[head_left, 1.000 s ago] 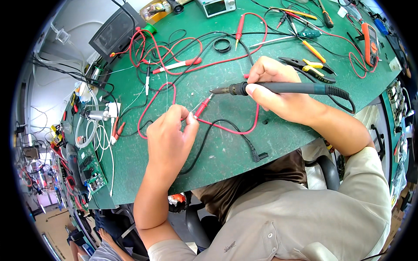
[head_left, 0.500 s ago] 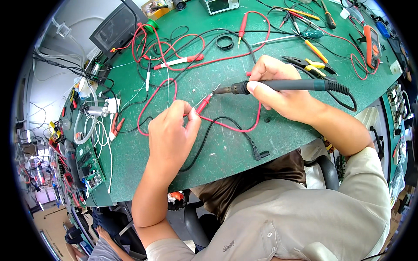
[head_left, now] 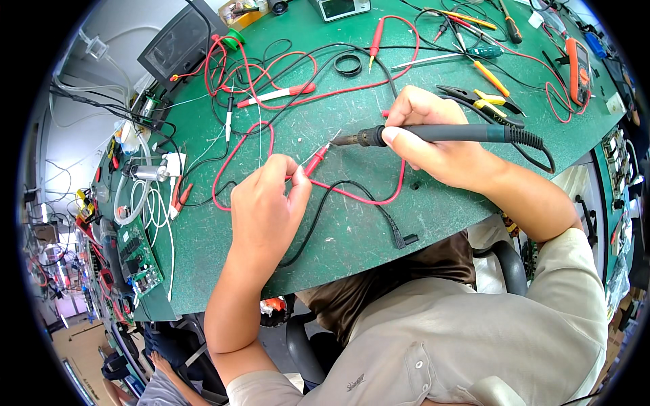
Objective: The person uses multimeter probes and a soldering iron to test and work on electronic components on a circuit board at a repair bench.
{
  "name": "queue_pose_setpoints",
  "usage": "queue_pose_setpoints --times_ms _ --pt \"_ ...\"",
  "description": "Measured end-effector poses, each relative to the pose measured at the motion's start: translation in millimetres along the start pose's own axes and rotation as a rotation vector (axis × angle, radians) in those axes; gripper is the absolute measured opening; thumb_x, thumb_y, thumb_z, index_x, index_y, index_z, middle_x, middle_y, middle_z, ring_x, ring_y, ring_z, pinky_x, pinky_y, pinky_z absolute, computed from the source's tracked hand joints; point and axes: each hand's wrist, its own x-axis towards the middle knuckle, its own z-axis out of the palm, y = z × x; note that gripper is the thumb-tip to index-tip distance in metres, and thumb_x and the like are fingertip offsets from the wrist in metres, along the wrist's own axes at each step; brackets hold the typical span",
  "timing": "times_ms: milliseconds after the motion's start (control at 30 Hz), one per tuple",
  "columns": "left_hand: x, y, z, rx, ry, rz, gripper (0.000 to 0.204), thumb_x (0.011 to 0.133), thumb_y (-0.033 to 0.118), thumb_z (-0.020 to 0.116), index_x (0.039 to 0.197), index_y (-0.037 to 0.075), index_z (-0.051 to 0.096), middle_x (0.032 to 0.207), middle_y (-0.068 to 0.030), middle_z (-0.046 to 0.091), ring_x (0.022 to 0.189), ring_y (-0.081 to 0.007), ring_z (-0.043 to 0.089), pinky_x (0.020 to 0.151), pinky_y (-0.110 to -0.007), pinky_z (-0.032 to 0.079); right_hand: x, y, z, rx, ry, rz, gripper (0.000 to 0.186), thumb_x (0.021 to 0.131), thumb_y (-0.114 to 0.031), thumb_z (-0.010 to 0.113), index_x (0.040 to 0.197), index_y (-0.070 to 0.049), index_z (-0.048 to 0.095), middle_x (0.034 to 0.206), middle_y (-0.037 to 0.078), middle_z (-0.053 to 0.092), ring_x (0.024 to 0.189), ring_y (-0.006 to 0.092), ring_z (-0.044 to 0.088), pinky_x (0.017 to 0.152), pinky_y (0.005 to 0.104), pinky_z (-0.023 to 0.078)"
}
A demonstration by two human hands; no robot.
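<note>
In the head view, the person's right hand (head_left: 443, 160) had a closed grip around the handle of a soldering iron (head_left: 457, 133), thumb and forefinger pinching its forward end while the handle ran back across the hand. The iron lay almost level, its tip pointing left toward the left hand (head_left: 266, 196). That hand's grip was a narrow pinch: thumb and forefinger were closed on a thin silvery wire (head_left: 318, 151), which slanted out of them, up and to the right, to the iron's tip.

Just beyond the left fingertips, between the two hands, lay a red test probe (head_left: 316, 163), its metal end directed at the same spot. Wire, probe end and iron tip came so close together there that actual contact could not be told; nor could it be told whether the left fingers touched the probe.

All this took place over a green desk (head_left: 460, 203). A black cable with an angled plug (head_left: 401, 240) lay on the near side of the probe. Farther off were a black ring (head_left: 348, 74) and a second red probe (head_left: 376, 38), with yellow-and-black pliers (head_left: 493, 108) beyond the right hand.
</note>
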Motion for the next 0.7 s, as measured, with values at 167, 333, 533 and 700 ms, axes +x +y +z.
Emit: queue_pose_setpoints --times_ms 167,333,533,700 --pt "0 0 1 0.008 0.002 0.001 0.012 0.085 0.005 0.072 0.083 0.003 0.061 0.060 -0.0057 0.050 0.049 -0.0139 0.043 0.047 -0.032 0.036 0 0 0 -0.002 -0.001 -0.002 0.013 0.096 -0.009 0.064 0.094 -0.003 0.053 0.068 -0.001 0.057 0.055 0.0025 0.049 0.050 0.0223 0.037" --pt "0 -2 3 0.012 -0.004 -0.004 0.012 0.085 0.006 0.073 0.083 0.004 0.061 0.059 -0.0056 0.049 0.049 -0.0142 0.043 0.047 -0.032 0.036 0 0 0 0.004 0.003 -0.002 0.012 0.095 -0.008 0.064 0.094 -0.003 0.053 0.067 -0.001 0.057 0.055 0.0025 0.049 0.051 0.0228 0.038" --pt "1 -1 -3 0.018 0.028 -0.022 0.013 0.083 0.006 0.074 0.081 0.005 0.061 0.058 -0.0047 0.046 0.049 -0.0137 0.041 0.047 -0.032 0.035 -1 -10 -2 0.017 -0.003 0.104 0.016 0.091 -0.015 0.068 0.089 -0.003 0.057 0.069 0.002 0.062 0.060 0.0067 0.055 0.053 0.0272 0.043" --pt "2 0 -4 0.016 0.014 -0.012 0.012 0.082 0.006 0.074 0.081 0.004 0.062 0.058 -0.0044 0.046 0.049 -0.0133 0.041 0.047 -0.032 0.035 -2 -8 0 -0.022 -0.001 0.044 0.016 0.091 -0.015 0.068 0.089 -0.003 0.056 0.068 0.002 0.062 0.060 0.0063 0.055 0.054 0.0264 0.043"
